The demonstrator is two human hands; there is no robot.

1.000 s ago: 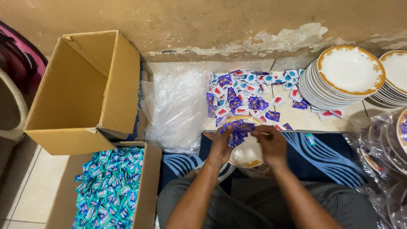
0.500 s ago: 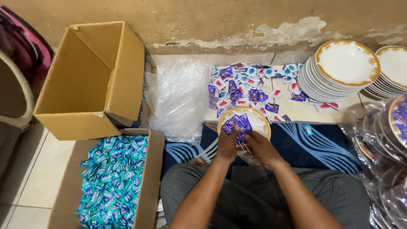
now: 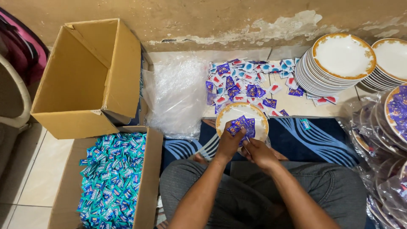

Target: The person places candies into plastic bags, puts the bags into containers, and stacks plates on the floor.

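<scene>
From my feed, at centre frame my left hand (image 3: pixel 229 144) presses purple sachets (image 3: pixel 241 125) onto the gold-rimmed plate (image 3: pixel 227 115), my right hand (image 3: pixel 258 152) clasping its lower rim just beside, with the loose sachet heap (image 3: pixel 250 87) directly above and bare blue mat (image 3: pixel 322 140) to the right.

plate (image 3: pixel 242 120) lowered nearer lap (sachets (image 3: pixel 240 125) aboard)
</scene>
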